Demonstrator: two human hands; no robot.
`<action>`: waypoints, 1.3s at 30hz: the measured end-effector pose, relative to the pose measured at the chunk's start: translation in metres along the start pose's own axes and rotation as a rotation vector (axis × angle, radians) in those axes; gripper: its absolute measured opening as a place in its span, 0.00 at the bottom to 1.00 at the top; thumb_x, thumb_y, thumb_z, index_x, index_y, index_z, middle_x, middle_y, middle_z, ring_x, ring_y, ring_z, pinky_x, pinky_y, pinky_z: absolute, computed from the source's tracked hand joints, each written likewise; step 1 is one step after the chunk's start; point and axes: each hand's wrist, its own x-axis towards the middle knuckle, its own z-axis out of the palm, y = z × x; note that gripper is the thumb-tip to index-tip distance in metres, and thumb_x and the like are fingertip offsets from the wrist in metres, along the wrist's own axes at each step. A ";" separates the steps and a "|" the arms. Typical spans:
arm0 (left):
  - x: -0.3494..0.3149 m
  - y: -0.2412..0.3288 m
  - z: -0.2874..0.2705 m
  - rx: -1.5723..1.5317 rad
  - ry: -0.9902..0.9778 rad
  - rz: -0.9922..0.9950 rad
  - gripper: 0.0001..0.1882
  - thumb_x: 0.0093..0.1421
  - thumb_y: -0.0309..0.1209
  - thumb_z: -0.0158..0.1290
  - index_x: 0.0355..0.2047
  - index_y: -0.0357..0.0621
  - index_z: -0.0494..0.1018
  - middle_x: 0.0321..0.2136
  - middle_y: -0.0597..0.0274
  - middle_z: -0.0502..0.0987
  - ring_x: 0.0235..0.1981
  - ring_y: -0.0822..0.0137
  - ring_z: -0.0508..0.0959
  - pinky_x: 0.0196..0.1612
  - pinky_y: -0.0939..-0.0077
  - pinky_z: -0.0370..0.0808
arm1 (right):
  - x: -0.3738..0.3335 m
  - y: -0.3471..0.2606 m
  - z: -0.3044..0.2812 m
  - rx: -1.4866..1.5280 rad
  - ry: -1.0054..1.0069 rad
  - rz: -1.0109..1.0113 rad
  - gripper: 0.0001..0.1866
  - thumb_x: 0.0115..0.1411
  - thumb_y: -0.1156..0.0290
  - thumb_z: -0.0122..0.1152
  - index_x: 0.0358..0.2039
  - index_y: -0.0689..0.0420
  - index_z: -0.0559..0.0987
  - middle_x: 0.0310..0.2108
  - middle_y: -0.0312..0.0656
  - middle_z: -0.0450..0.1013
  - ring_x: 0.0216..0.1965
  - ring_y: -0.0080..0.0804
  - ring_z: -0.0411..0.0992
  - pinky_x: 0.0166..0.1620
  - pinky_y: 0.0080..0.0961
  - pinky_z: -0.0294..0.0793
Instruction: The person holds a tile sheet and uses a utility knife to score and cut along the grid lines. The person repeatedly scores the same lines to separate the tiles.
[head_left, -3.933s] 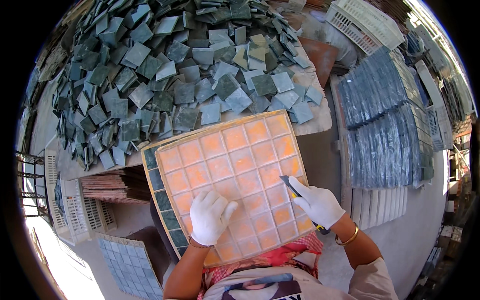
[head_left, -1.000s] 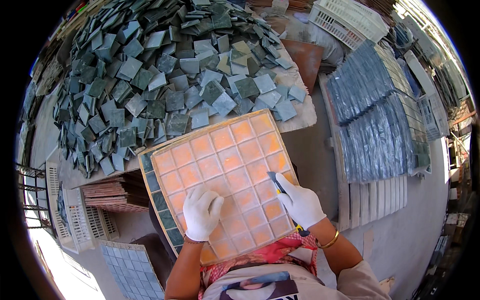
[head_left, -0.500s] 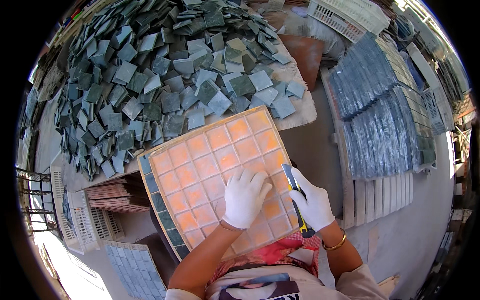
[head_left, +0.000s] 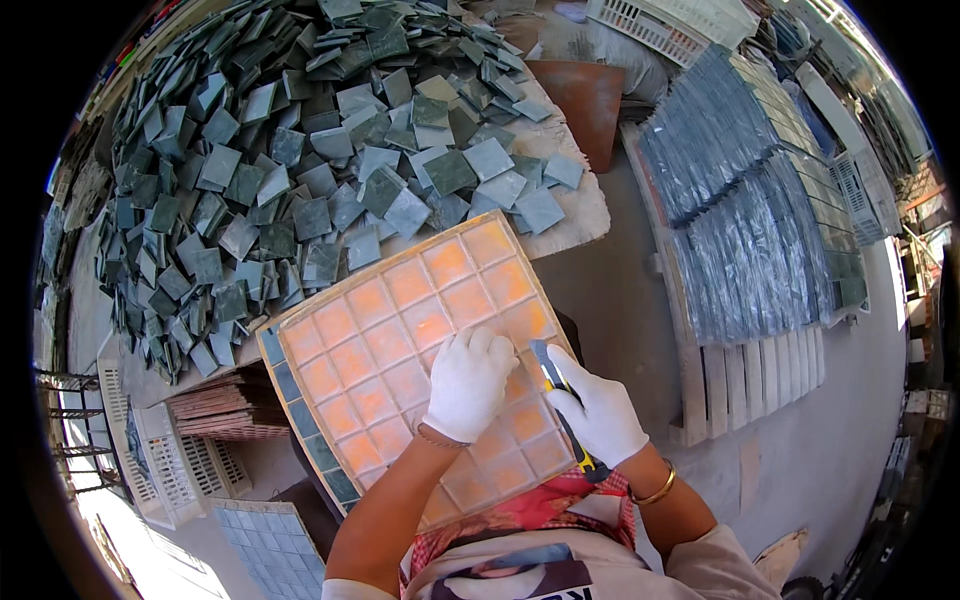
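My left hand (head_left: 468,385), in a white glove, is closed over the middle of an orange gridded sheet (head_left: 345,370). Its fingertips are curled under, so what they grip, if anything, is hidden. In my right hand (head_left: 600,412), also gloved, is a yellow and black utility knife (head_left: 585,460). The knife's pale front end points away from me, over the sheet's right side. Pale lines divide the orange sheet into squares. A row of dark green tiles (head_left: 300,418) shows along its left edge. The near side of the sheet rests close to my lap.
Beyond the sheet, loose green stone tiles (head_left: 270,185) are heaped on a table (head_left: 585,215). Wrapped tile stacks (head_left: 755,255) stand on a pallet at right. White crates (head_left: 165,460), stacked reddish boards (head_left: 235,405) and a tiled panel (head_left: 265,540) lie at lower left.
My left hand's fingers have curled in from a more spread pose on the sheet. The knife stays in my right hand, beside the sheet. The whole view has shifted slightly.
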 end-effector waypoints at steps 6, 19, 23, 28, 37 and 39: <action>-0.014 -0.005 -0.039 -0.064 0.105 -0.175 0.04 0.52 0.25 0.55 0.26 0.43 0.70 0.27 0.58 0.71 0.31 0.55 0.72 0.34 0.62 0.70 | 0.001 -0.003 0.005 -0.095 -0.093 0.045 0.27 0.60 0.64 0.56 0.60 0.49 0.66 0.31 0.52 0.75 0.30 0.51 0.74 0.34 0.42 0.73; -0.092 -0.052 -0.064 -0.126 0.278 -0.352 0.07 0.51 0.21 0.53 0.32 0.41 0.74 0.30 0.54 0.75 0.33 0.52 0.74 0.37 0.63 0.70 | 0.000 -0.024 0.028 -0.166 -0.174 0.037 0.29 0.60 0.64 0.56 0.62 0.51 0.63 0.27 0.56 0.73 0.27 0.54 0.73 0.31 0.45 0.70; -0.094 -0.052 -0.064 -0.185 0.299 -0.380 0.06 0.51 0.21 0.54 0.31 0.41 0.75 0.28 0.55 0.76 0.33 0.53 0.74 0.37 0.64 0.70 | -0.007 -0.033 0.052 -0.137 -0.170 0.085 0.28 0.61 0.64 0.56 0.62 0.48 0.63 0.27 0.58 0.73 0.27 0.56 0.73 0.32 0.47 0.70; -0.098 -0.053 -0.065 -0.187 0.333 -0.383 0.05 0.51 0.21 0.55 0.30 0.41 0.76 0.28 0.55 0.76 0.32 0.53 0.74 0.37 0.64 0.71 | 0.001 -0.025 0.036 -0.132 -0.037 0.046 0.30 0.62 0.63 0.54 0.63 0.54 0.60 0.26 0.52 0.75 0.26 0.52 0.74 0.30 0.47 0.70; -0.095 -0.055 -0.063 -0.194 0.348 -0.360 0.06 0.51 0.21 0.55 0.30 0.41 0.76 0.28 0.55 0.76 0.32 0.54 0.75 0.36 0.65 0.71 | -0.008 -0.013 0.041 -0.122 0.006 -0.039 0.28 0.61 0.63 0.55 0.62 0.50 0.64 0.26 0.53 0.74 0.26 0.51 0.73 0.31 0.44 0.71; -0.095 -0.053 -0.064 -0.180 0.338 -0.367 0.06 0.50 0.21 0.55 0.30 0.41 0.76 0.28 0.56 0.76 0.32 0.54 0.75 0.37 0.65 0.71 | -0.001 -0.002 0.017 -0.178 0.034 0.088 0.28 0.61 0.64 0.55 0.62 0.51 0.64 0.26 0.53 0.74 0.26 0.51 0.73 0.31 0.45 0.71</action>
